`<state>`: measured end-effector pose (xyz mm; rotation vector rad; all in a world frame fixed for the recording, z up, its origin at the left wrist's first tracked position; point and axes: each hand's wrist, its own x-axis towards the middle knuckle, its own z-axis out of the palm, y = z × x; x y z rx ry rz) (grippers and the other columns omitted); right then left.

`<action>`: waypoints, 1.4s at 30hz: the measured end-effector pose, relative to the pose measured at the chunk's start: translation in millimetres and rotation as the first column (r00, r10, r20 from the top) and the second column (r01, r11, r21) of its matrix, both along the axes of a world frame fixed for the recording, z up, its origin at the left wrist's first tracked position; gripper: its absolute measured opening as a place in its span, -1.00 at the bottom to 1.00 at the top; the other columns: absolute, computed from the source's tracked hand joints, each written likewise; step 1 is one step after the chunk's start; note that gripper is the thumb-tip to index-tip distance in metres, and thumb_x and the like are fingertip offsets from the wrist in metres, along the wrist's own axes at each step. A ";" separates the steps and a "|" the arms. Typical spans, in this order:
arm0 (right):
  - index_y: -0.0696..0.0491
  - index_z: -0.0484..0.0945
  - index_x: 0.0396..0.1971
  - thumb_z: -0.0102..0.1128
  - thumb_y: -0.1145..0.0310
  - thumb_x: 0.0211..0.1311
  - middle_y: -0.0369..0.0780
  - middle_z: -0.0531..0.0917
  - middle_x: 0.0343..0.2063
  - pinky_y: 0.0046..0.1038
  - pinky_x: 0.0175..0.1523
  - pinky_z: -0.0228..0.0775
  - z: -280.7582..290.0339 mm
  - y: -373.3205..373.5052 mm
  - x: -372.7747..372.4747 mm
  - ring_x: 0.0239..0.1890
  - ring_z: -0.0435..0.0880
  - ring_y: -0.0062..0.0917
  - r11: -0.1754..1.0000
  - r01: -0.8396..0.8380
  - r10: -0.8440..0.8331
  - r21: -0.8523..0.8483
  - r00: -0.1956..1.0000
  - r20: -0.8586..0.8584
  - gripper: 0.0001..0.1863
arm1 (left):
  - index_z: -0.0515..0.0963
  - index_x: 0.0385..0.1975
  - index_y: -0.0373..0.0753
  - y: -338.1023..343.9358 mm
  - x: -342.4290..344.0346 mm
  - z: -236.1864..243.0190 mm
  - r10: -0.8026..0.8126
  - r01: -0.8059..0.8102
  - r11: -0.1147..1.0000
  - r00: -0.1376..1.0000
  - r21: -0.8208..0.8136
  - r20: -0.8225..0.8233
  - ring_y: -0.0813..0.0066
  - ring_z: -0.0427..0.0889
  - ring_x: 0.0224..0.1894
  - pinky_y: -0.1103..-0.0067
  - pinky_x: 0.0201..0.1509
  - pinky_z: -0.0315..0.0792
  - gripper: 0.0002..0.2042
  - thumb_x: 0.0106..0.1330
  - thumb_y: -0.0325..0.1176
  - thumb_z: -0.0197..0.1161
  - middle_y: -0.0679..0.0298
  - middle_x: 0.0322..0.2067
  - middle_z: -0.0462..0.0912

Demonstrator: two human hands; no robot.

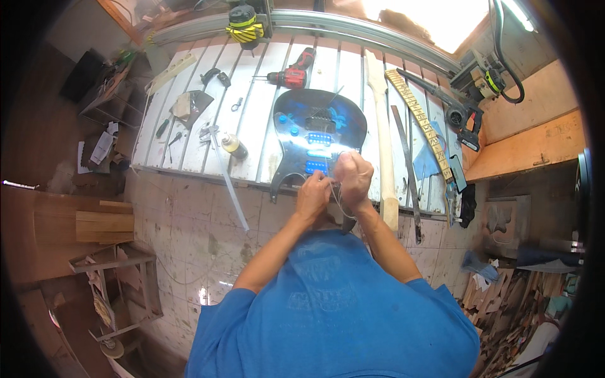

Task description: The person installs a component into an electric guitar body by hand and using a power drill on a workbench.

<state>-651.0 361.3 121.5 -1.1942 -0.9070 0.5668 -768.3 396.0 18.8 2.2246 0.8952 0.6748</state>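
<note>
guitar body (318,135): glossy dark blue, flat on desk (189,142), near its front edge
left hand (313,195): at body's near end, fingers pinched on thin wire (340,203)
right hand (353,176): just beside left, closed on same wire
drill (292,74): red, beyond body
neck (380,135): unfinished wood, right of body

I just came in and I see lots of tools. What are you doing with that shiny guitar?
A person in a blue shirt stands at a white slatted workbench. Both hands, the left hand and the right hand, are close together at the near end of a glossy dark guitar body with blue pickups, pinching thin wire. A bare wooden guitar neck and a fretboard lie to the right, and a red drill lies behind.
</note>
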 end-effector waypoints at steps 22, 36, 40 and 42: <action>0.10 0.51 -0.70 0.24 0.17 0.48 -0.28 0.53 -0.75 -0.45 -0.58 0.21 40.6 21.0 71.8 -0.73 0.42 -0.61 0.664 -0.656 0.678 -0.360 0.731 -0.082 -0.49 | 0.67 -0.34 -0.21 10.2 8.2 -1.2 -0.090 0.088 0.993 0.996 0.085 0.023 0.15 0.65 -0.26 0.25 -0.17 0.54 -0.83 0.26 -0.26 0.43 0.20 -0.35 0.55; 0.11 0.59 -0.34 0.21 0.36 0.31 0.01 0.63 -0.56 -0.06 -0.23 0.49 99.5 3.6 47.1 -0.42 0.67 0.01 0.662 -0.036 0.735 -0.749 0.227 0.639 -0.87 | 0.69 -0.31 -0.26 9.4 8.7 5.7 -0.067 0.057 0.997 0.975 0.056 0.211 0.08 0.71 -0.23 0.24 -0.16 0.55 -0.84 0.25 -0.32 0.44 0.13 -0.23 0.66; 0.11 0.58 -0.34 0.23 0.41 0.31 -0.06 0.61 -0.51 -0.12 -0.16 0.50 101.6 1.9 55.7 -0.36 0.67 -0.08 0.734 -0.200 0.670 -0.648 0.065 0.739 -0.91 | 0.71 -0.24 -0.32 7.2 14.9 19.1 -0.087 0.154 0.979 0.908 -0.132 0.410 0.09 0.72 -0.30 0.26 -0.21 0.53 -0.85 0.28 -0.39 0.41 0.08 -0.35 0.70; 0.12 0.58 -0.35 0.26 0.39 0.31 -0.09 0.60 -0.50 -0.14 -0.13 0.51 98.2 1.7 56.6 -0.34 0.67 -0.12 0.789 -0.269 0.570 -0.553 -0.019 0.822 -0.89 | 0.70 -0.24 -0.34 9.1 16.4 13.8 -0.083 0.155 0.975 0.920 -0.160 0.384 0.07 0.72 -0.33 0.28 -0.23 0.52 -0.87 0.29 -0.44 0.37 0.05 -0.40 0.70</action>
